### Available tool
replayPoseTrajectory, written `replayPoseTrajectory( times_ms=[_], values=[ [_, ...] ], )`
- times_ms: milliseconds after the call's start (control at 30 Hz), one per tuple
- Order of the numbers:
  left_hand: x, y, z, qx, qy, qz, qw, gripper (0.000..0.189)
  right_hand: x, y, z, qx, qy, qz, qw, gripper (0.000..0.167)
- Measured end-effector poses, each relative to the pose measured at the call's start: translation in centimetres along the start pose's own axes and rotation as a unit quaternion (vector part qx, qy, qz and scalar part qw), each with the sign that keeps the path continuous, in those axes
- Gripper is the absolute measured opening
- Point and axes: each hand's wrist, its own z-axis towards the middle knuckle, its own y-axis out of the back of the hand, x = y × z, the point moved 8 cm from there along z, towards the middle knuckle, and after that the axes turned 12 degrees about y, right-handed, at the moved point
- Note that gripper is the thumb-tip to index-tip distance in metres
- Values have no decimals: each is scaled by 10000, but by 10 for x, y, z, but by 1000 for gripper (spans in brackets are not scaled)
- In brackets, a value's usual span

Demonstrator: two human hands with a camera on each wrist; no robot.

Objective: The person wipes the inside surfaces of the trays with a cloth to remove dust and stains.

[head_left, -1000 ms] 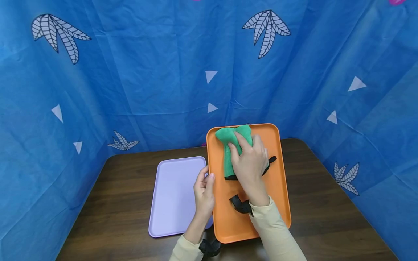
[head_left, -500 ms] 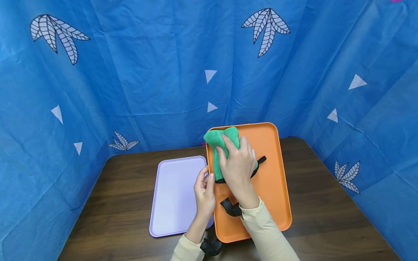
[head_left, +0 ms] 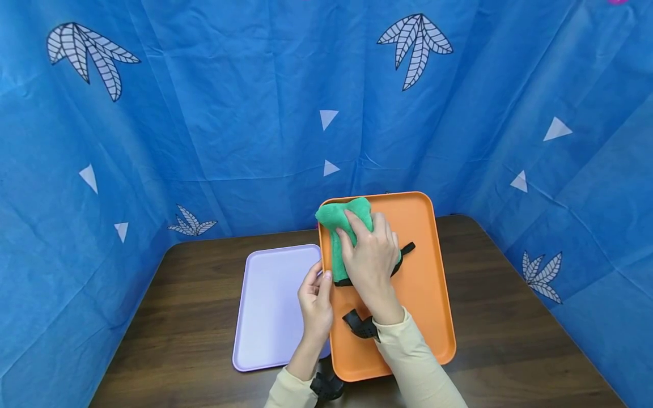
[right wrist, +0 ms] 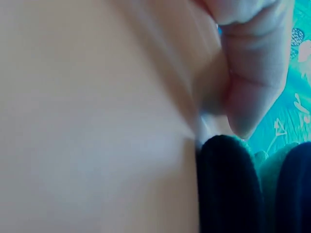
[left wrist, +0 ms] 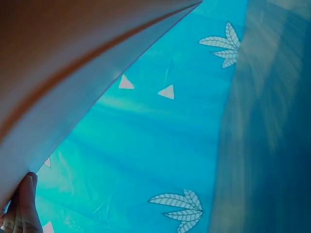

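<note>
My left hand grips the left rim of an orange tray, thumb on top and fingers beneath. In the left wrist view, part of that hand shows at the edge of a tray surface. Over the tray's upper left part, my right hand holds a bunched green cloth against the inner surface. The cloth has black trim and a black loop at its right. In the right wrist view, fingers bend down close to the dark trim; the palm side is hidden.
A lilac tray lies on the brown wooden table, left of the orange tray, which covers its right edge. Blue patterned curtains enclose the back and sides. Dark wrist mounts hang at both wrists.
My right hand has slid left with the green cloth, from nearer the tray's middle to its upper left edge. The left hand keeps its grip, and the orange tray has barely shifted.
</note>
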Motion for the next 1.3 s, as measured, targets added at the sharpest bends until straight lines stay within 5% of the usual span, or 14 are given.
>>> replayPoseTrajectory(
  times_ms=[533,1300],
  values=[
    [-2,3,1,-14,158,-369,9992,35,-13,9,0,-33,-219,-67,9997,34],
    [-12,16,5,-175,33,-327,9993,35,-82,34,-12,9,-1421,-187,9897,34]
  ],
)
